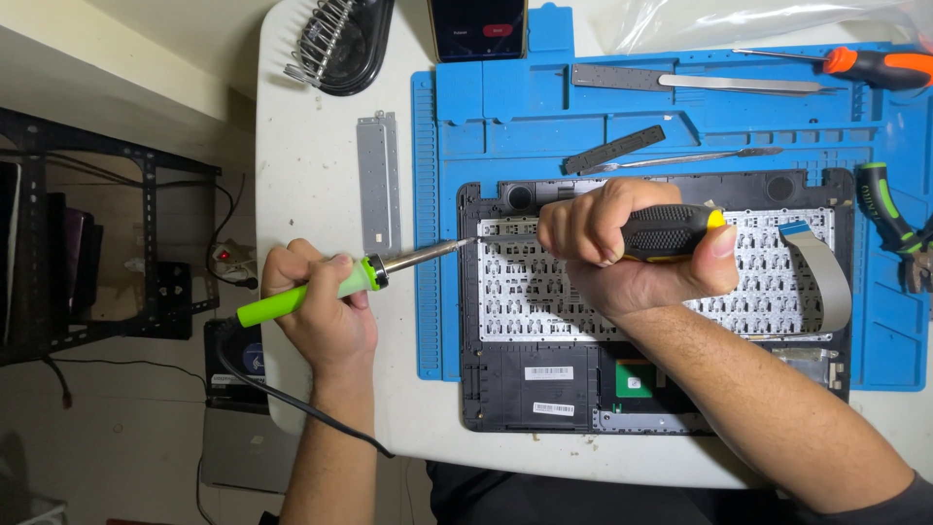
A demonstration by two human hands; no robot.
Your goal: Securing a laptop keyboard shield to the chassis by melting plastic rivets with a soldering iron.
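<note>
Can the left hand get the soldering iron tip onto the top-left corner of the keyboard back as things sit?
Probably yes. The left hand holds the green soldering iron with its tip at that corner of the keyboard back; the right hand with its screwdriver sits just beside, not across it.

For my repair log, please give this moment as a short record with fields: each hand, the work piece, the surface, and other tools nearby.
left hand: grips a green-handled soldering iron, its tip at the upper left corner of the keyboard
right hand: closed around a black and yellow tool handle, pointing toward the same corner
work piece: opened laptop case with the keyboard back and a flat ribbon cable showing
surface: blue repair mat on a white table
other tools: orange screwdriver, green-handled pliers, soldering iron stand, phone
</note>
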